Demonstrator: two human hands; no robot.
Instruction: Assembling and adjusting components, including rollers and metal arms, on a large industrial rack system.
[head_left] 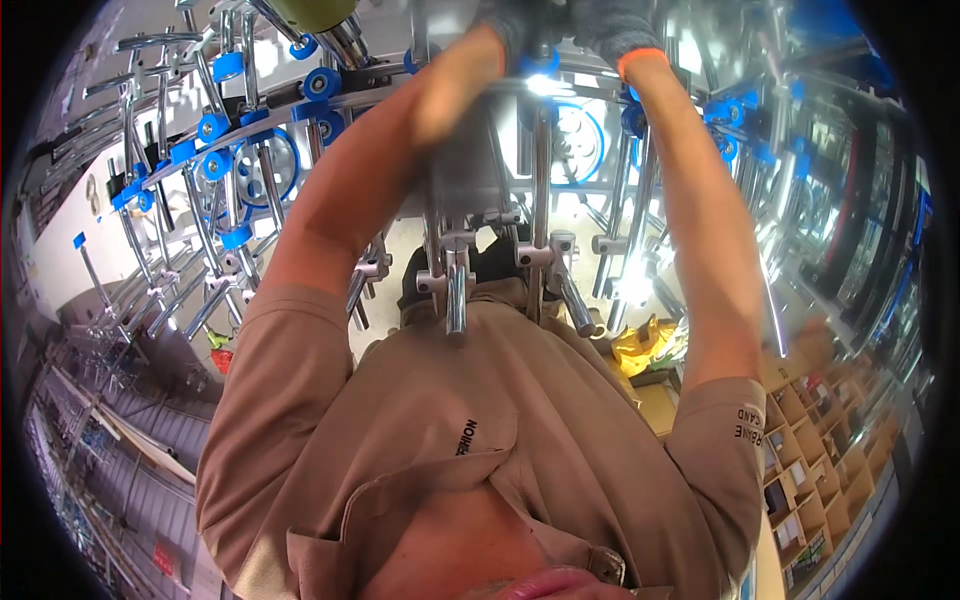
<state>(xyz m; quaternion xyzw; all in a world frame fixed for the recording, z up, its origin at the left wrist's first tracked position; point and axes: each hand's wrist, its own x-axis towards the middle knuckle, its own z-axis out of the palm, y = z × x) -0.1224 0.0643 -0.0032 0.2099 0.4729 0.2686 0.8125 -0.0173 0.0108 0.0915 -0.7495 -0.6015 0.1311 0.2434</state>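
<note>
Both arms go up from the tan shirt (470, 420) into the far, upper part of the view, where the left hand (455, 85), blurred, sits against a chrome frame (540, 180) of upright tubes, though I cannot tell if its fingers are closed on anything. The right hand (620, 30), in a grey glove with an orange cuff, reaches the same frame's top beside blue rollers (322, 82); its grip is hidden too. Elbows are bent and forearms steep, probably because the frame stands high.

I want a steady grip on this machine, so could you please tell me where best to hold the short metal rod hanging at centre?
Grip the short metal rod around its bare lower shaft, coming from below: the clamp block covers its top, while its free end hangs clear.
</note>
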